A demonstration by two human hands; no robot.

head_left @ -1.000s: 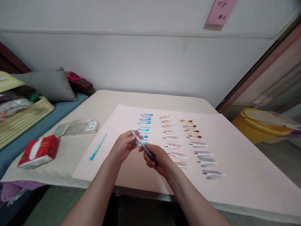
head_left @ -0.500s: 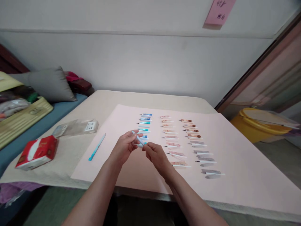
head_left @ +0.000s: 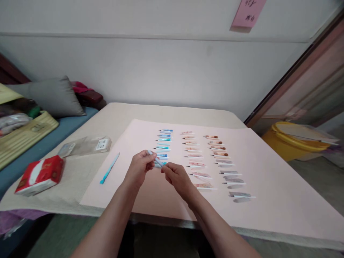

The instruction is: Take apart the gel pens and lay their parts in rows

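Note:
My left hand [head_left: 139, 168] and my right hand [head_left: 176, 177] meet above the pink sheet [head_left: 268, 186], near its front middle. Both pinch a thin pale blue stick [head_left: 155, 158], the left at its upper end, the right at its lower end. Just behind the hands lie three columns of small press-on nails on sticks: a blue column [head_left: 163, 143], a pink patterned column [head_left: 195, 157] and a brown-to-grey column [head_left: 224, 165].
A light blue tool [head_left: 109, 167] lies at the sheet's left edge. On the beige table cover [head_left: 80, 172] sit clear plastic packets [head_left: 86, 145] and a red tissue pack [head_left: 39, 173]. A grey pillow [head_left: 53, 95] lies far left; a yellow tub [head_left: 292, 141] stands right.
My right hand slid up the stick toward the left hand, so less of the stick shows between them. The view shifted slightly.

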